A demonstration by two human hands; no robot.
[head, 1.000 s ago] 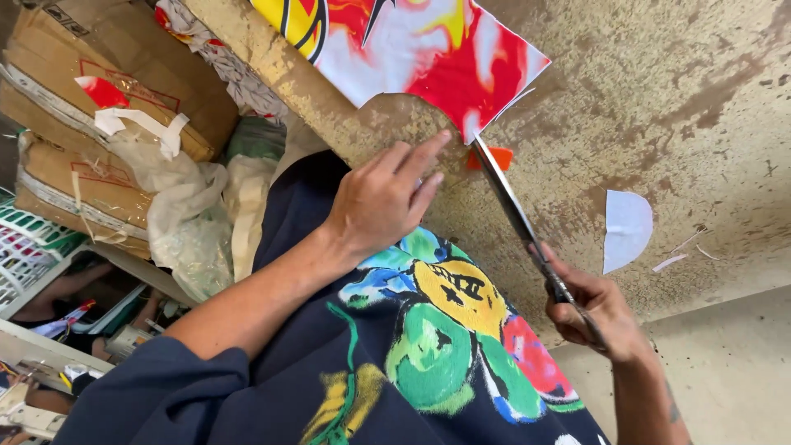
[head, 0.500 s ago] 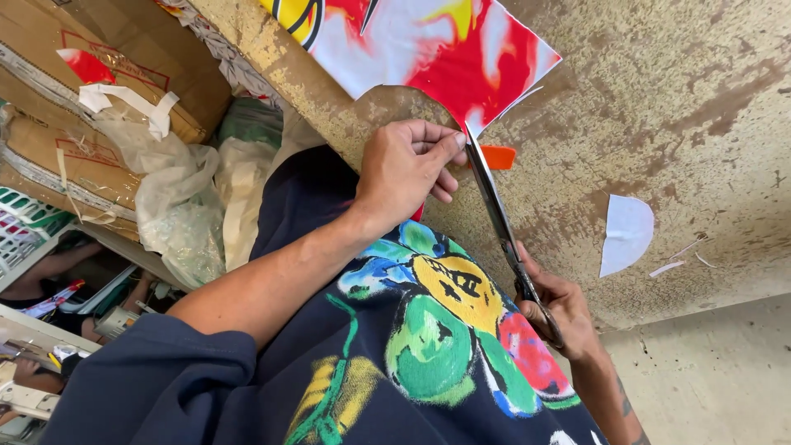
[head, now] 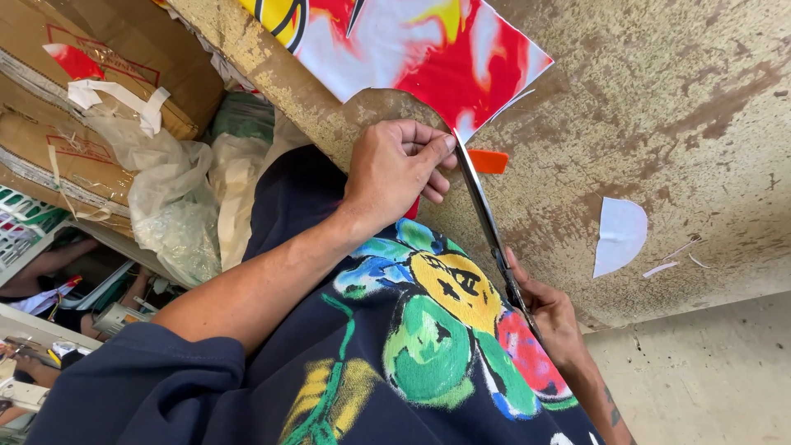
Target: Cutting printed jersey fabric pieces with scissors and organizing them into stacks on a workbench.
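A printed sheet (head: 428,49) in red, white and yellow lies on a worn brown table (head: 659,99). My left hand (head: 395,169) pinches the sheet's lower corner, fingers curled at the cut edge. My right hand (head: 548,317) grips the handles of long steel scissors (head: 486,222), whose blades point up to the sheet's corner beside my left fingertips. A small orange piece (head: 488,161) lies just right of the blades. My dark shirt with a painted flower fills the lower middle.
A white paper offcut (head: 620,235) and thin slivers (head: 663,268) lie on the table to the right. Cardboard boxes (head: 99,74) and plastic bags (head: 173,206) are stacked at the left. A green and white crate (head: 21,227) sits at the far left edge.
My left hand went from lying flat to pinching the sheet's corner. The scissors moved up along the cut toward the sheet, and my right hand followed.
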